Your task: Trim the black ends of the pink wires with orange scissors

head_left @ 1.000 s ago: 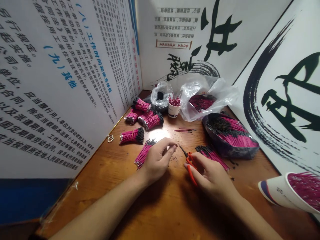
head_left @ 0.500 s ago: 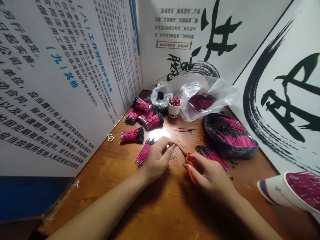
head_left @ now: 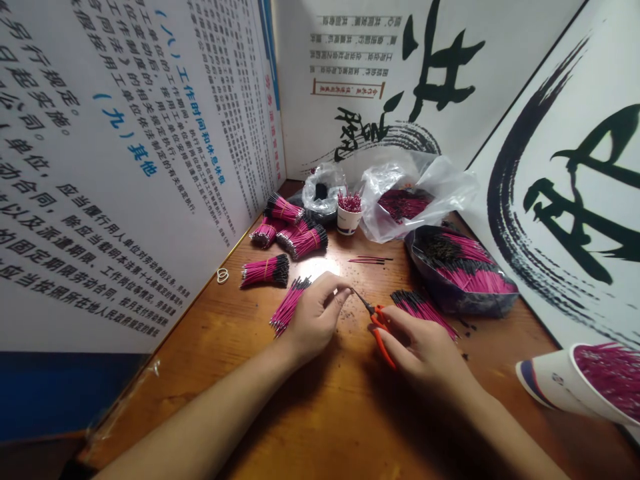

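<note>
Several containers crowd the far end of the wooden desk [head_left: 310, 427]. At 12 o'clock from the hands, a small white paper cup [head_left: 347, 222] holds upright pink wires with shiny tips. Just left of it, a clear plastic bag [head_left: 320, 190] is bunched around something black, and just right, a crumpled clear plastic bag [head_left: 417, 200] holds a mass of pink wires [head_left: 403, 203]. At 2 o'clock, a dark glossy bag [head_left: 460, 283] lies low and open, filled with rows of pink wires with black ends. At 4 o'clock, at the desk's edge, a white paper cup [head_left: 575, 383] with a blue band lies tilted on its side, packed with pink wires [head_left: 613, 380].

At 11 o'clock, four tied bundles of pink wire [head_left: 265, 272] lie close together, fastened with thin bands, their black ends forming stiff brushy tufts. A loose rubber band [head_left: 223, 275] lies near the printed board [head_left: 125, 167] at 10 o'clock.

The left hand [head_left: 315, 317] has its fingertips pressed together in a pinch, though anything held there is too thin to make out. A loose sheaf of pink wires [head_left: 289, 307] lies just beside it. The right hand [head_left: 420, 350] curls around orange-handled snips [head_left: 383, 337], their dark blades almost touching the left fingertips. Another sheaf of pink wires [head_left: 423, 313] lies just beyond the right hand, with dark clippings scattered nearby.
</note>
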{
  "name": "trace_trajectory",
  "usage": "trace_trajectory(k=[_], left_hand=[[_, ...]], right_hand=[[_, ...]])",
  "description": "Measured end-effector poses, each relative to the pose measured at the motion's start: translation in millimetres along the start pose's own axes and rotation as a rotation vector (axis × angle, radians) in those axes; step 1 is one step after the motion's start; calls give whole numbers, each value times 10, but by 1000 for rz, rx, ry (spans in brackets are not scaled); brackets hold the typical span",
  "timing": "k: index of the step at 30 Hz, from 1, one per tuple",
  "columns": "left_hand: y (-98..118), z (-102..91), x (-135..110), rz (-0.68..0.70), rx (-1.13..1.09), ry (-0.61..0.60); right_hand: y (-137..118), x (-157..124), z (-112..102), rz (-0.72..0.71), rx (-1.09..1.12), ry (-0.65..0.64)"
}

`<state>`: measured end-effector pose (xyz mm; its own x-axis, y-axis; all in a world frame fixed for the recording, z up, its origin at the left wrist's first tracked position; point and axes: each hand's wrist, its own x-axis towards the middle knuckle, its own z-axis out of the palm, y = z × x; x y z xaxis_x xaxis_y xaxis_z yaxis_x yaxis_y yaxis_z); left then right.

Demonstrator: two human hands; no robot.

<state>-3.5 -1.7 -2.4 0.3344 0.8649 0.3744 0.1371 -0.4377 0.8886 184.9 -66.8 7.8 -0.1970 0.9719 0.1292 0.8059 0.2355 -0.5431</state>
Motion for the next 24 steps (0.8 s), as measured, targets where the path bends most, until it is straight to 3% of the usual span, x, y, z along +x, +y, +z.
trace_trajectory(k=[24], left_hand=[[31,18,5,-51,-49,-10]], right_hand=[[-19,9,2,25,3,-12]])
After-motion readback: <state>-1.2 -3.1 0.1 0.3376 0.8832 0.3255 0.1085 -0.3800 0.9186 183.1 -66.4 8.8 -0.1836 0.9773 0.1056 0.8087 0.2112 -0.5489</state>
